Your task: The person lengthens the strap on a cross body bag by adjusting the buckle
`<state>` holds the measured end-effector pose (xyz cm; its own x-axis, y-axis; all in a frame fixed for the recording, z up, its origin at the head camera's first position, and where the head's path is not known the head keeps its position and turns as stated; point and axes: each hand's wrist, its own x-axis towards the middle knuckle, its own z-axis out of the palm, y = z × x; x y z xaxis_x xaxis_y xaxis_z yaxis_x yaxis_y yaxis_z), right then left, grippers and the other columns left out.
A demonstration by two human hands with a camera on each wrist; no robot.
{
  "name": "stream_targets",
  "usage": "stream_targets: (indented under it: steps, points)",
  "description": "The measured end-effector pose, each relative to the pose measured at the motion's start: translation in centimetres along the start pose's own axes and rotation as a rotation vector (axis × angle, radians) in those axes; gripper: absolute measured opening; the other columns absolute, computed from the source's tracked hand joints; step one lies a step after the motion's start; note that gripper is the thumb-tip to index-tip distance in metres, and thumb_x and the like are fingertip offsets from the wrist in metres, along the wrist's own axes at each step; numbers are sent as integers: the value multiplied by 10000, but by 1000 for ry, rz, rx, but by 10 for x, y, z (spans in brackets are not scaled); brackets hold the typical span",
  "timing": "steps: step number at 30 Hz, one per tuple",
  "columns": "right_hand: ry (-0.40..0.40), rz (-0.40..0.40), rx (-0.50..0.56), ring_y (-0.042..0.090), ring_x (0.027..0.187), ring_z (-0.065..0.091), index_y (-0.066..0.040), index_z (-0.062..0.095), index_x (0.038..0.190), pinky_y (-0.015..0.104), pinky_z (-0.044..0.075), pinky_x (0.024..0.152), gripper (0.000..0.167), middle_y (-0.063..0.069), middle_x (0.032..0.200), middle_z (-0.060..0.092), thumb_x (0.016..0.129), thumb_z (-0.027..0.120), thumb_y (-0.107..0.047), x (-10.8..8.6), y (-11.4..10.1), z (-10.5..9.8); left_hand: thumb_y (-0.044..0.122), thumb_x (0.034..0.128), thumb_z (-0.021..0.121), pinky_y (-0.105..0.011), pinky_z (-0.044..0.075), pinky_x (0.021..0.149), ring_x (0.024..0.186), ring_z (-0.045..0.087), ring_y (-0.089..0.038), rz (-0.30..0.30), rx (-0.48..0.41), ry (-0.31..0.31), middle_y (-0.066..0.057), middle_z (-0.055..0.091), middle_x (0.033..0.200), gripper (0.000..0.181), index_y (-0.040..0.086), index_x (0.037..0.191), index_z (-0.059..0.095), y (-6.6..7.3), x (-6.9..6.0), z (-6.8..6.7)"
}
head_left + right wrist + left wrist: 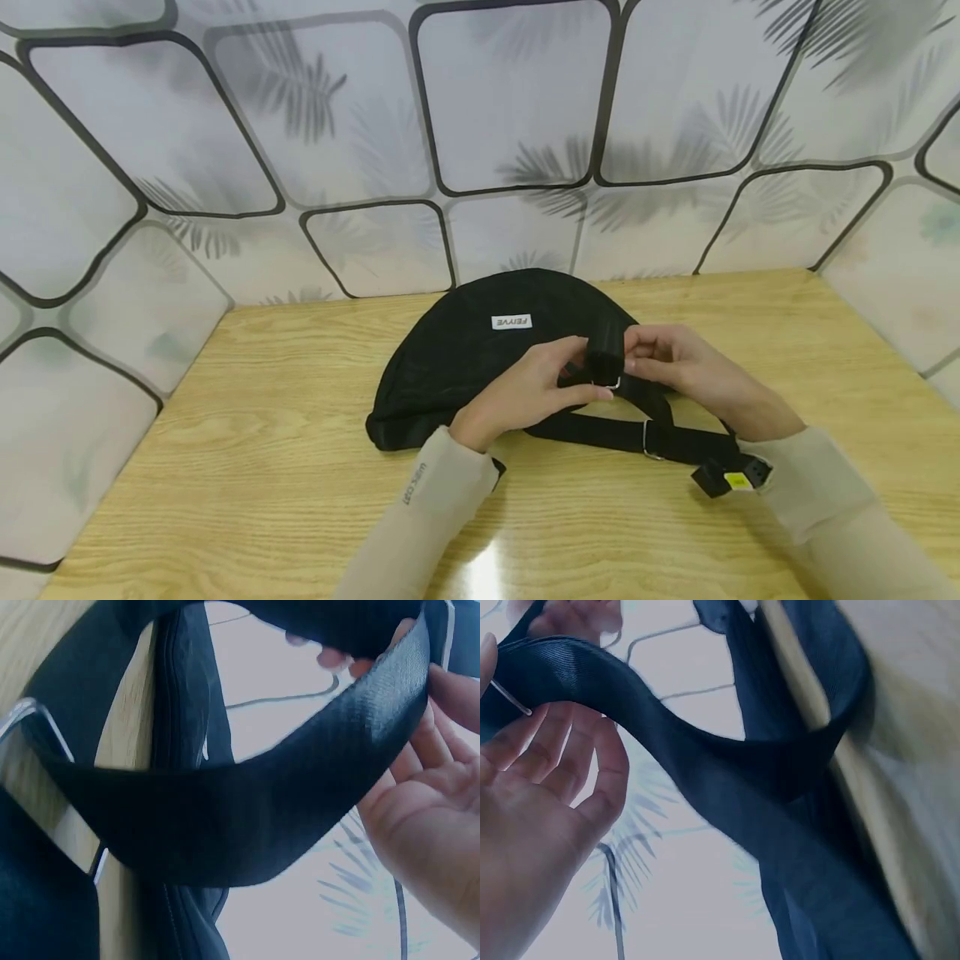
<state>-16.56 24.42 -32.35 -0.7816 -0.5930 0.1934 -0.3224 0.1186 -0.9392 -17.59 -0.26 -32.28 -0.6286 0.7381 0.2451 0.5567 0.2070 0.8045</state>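
Note:
A black half-moon bag [457, 358] with a white label lies on the wooden table, its wide webbing strap [606, 350] raised in front of it. My left hand [525, 387] pinches the strap beside a thin metal buckle [511, 697], thumb below and fingers behind. From the other side my right hand [693, 371] pinches the same stretch of webbing between thumb and fingers. In the right wrist view the strap [225, 825] hangs in a broad loop from the right hand [435, 795]. Part of the buckle is hidden by the strap and fingers.
A second metal slider [651, 440] sits on the strap section lying along the table [285, 467]. Under the right cuff is a small black device [731, 479] with a yellow tag. Patterned cloth walls [517, 108] border the table at the back and sides.

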Motion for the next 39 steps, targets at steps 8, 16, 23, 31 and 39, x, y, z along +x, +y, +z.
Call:
stream_targets:
  steps: [8, 16, 23, 31, 39]
  points:
    - [-4, 56, 72, 124, 697, 536, -8, 570, 1051, 294, 408, 576, 91, 4, 857, 691, 1022, 509, 52, 0, 0, -3, 212, 974, 721, -227, 496, 825, 995, 614, -99, 17, 18, 25, 7, 651, 1080, 299, 89, 1229, 625, -1, 0, -1]
    - [-19, -40, 184, 99, 897, 683, -35, 585, 1128, 217, 531, 752, 225, 20, 1008, 740, 1017, 468, 120, 5, 3, 1, 210, 987, 704, -220, 490, 848, 1010, 610, -80, -4, 18, -7, -18, 653, 1116, 328, 67, 1266, 608, -1, 0, 1]
    - [28, -78, 224, 78, 831, 663, -44, 579, 1132, 200, 492, 647, 268, 30, 999, 748, 1003, 451, 153, 6, 1, 7, 179, 929, 774, -198, 492, 825, 981, 617, -118, -20, 62, -10, -42, 637, 1120, 395, 49, 1260, 603, 1, 1, 3]
    - [12, -66, 104, 142, 966, 676, 28, 550, 1262, 244, 543, 789, 343, 50, 1092, 709, 945, 576, 155, 3, -4, 7, 206, 922, 784, -193, 478, 778, 924, 593, -132, -60, 182, 51, -28, 592, 1043, 309, 50, 1166, 675, 4, -2, 3]
    - [101, 22, -293, 167, 1070, 652, 82, 520, 1359, 275, 539, 842, 543, 182, 1258, 632, 904, 778, -66, 5, -24, 23, 215, 965, 734, -228, 473, 863, 980, 579, -166, -40, 282, 67, -70, 593, 1117, 382, -23, 1254, 660, 6, -2, 0]
